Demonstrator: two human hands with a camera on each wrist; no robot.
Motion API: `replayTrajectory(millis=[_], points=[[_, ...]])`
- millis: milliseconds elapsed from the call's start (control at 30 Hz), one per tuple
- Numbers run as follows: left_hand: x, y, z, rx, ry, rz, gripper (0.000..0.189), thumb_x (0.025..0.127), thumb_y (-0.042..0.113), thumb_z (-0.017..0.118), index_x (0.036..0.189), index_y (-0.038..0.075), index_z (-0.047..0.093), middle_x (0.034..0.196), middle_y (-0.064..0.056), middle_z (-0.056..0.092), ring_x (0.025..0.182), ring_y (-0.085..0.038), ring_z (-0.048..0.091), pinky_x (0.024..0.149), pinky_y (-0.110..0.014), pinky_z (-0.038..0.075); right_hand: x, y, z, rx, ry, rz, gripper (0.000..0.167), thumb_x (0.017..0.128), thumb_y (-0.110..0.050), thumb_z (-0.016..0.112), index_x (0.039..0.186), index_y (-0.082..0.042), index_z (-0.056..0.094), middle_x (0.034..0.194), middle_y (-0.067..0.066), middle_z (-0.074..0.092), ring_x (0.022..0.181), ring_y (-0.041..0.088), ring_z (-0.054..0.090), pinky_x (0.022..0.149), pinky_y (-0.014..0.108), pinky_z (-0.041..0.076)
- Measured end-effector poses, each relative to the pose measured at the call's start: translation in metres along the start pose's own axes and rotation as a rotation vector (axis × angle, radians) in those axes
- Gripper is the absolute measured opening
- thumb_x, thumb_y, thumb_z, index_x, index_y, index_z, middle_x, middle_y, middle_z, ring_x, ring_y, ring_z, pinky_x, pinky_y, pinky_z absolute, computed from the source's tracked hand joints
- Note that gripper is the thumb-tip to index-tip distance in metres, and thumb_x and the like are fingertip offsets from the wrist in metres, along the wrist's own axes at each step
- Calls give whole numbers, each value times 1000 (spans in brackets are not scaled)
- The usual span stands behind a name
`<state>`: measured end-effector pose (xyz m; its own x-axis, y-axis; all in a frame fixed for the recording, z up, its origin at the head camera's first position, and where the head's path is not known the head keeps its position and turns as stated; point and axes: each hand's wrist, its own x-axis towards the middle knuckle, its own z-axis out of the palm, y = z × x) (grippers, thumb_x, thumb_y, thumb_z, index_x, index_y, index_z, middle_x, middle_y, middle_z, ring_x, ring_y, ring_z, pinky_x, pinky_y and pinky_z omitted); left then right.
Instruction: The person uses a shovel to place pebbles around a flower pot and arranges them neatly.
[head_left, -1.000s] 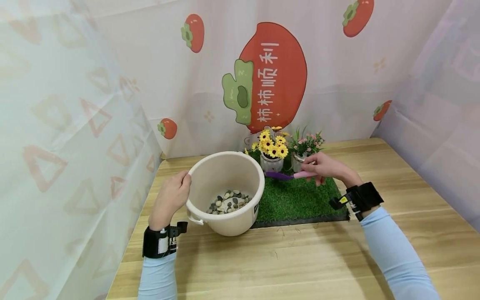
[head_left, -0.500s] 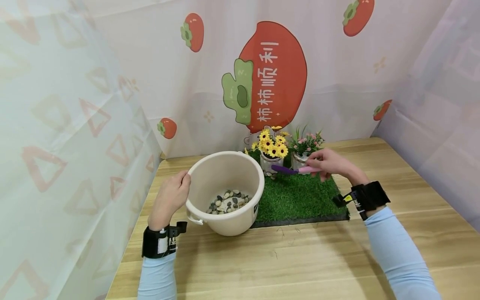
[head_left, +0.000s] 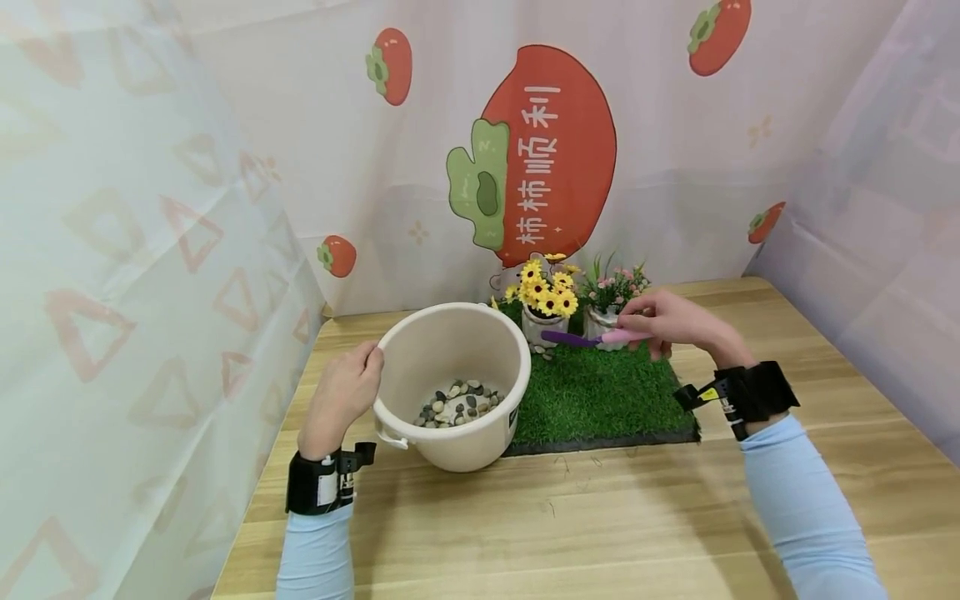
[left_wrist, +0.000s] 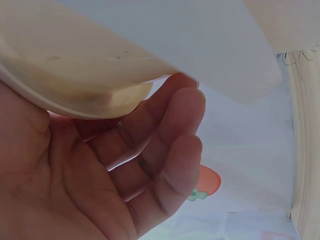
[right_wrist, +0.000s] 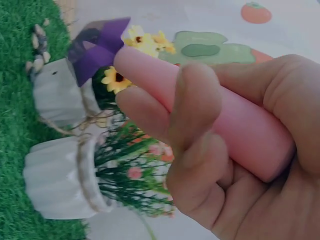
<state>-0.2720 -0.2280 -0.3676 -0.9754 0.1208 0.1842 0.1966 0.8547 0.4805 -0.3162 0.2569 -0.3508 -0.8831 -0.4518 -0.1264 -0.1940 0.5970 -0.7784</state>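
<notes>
My left hand [head_left: 343,393] grips the left rim of a beige bucket [head_left: 465,450]; in the left wrist view its fingers [left_wrist: 150,145] curl by the rim. Pebbles [head_left: 459,406], grey and pale, lie in the bottom of the bucket. My right hand [head_left: 671,321] holds a small garden trowel by its pink handle [right_wrist: 240,125], the purple blade [head_left: 570,339] pointing left. The blade is above the artificial grass mat [head_left: 600,400], before a white pot [head_left: 542,329] of yellow flowers. A few pebbles [head_left: 543,353] lie at that pot's foot.
Right of the yellow flowers stands a second white pot [right_wrist: 65,177] with small pink flowers, close by the right hand. Everything sits on a wooden table [head_left: 600,525]. A patterned curtain [head_left: 652,167] closes off the back and both sides.
My right hand has drawn the trowel a little to the right and up, so the pebbles by the pot now show. The left hand and the bucket have stayed in place.
</notes>
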Motion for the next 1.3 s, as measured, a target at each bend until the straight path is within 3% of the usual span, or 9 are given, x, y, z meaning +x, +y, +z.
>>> replayTrajectory(millis=[167, 367, 600, 833, 1033, 1300], points=[[-1, -1, 0, -4, 5, -2, 44, 106, 28, 28, 123, 5, 61, 105, -17, 69, 87, -30, 66, 71, -41, 51, -5, -11, -4, -35, -1, -73, 27, 100, -26, 58, 113, -5, 68, 76, 8, 67, 49, 20, 57, 48, 33, 47], [0, -2, -1, 2, 14, 5, 42, 106, 28, 28, 115, 5, 62, 101, -17, 69, 82, -28, 65, 66, -37, 48, -6, -18, -8, -89, 12, -96, 28, 99, -25, 59, 116, -4, 66, 73, 6, 66, 50, 19, 56, 49, 31, 45], [0, -2, -1, 10, 10, 6, 42, 106, 28, 28, 117, 5, 62, 102, -18, 69, 83, -29, 66, 68, -39, 50, -8, -22, -11, -144, 32, -119, 28, 99, -23, 59, 119, -4, 66, 69, 6, 64, 52, 16, 57, 49, 29, 44], [-1, -2, -1, 0, 10, -1, 44, 106, 28, 28, 121, 5, 61, 104, -18, 69, 85, -30, 66, 68, -39, 50, -9, -28, -17, -181, 44, -172, 24, 99, -21, 58, 116, -6, 69, 75, 3, 64, 56, 16, 59, 51, 29, 45], [0, -1, -1, 10, 4, 1, 43, 106, 29, 27, 119, 5, 61, 104, -18, 69, 87, -31, 66, 71, -42, 51, -11, -37, -19, -203, 58, -168, 21, 98, -25, 61, 112, -13, 71, 86, 4, 66, 65, 16, 60, 58, 31, 47], [0, 0, 0, -1, 3, -3, 43, 106, 28, 29, 123, 5, 61, 106, -17, 69, 90, -31, 66, 74, -44, 52, -12, -52, -27, -251, 78, -181, 17, 98, -21, 61, 108, -14, 72, 82, 2, 65, 66, 16, 60, 58, 28, 46]])
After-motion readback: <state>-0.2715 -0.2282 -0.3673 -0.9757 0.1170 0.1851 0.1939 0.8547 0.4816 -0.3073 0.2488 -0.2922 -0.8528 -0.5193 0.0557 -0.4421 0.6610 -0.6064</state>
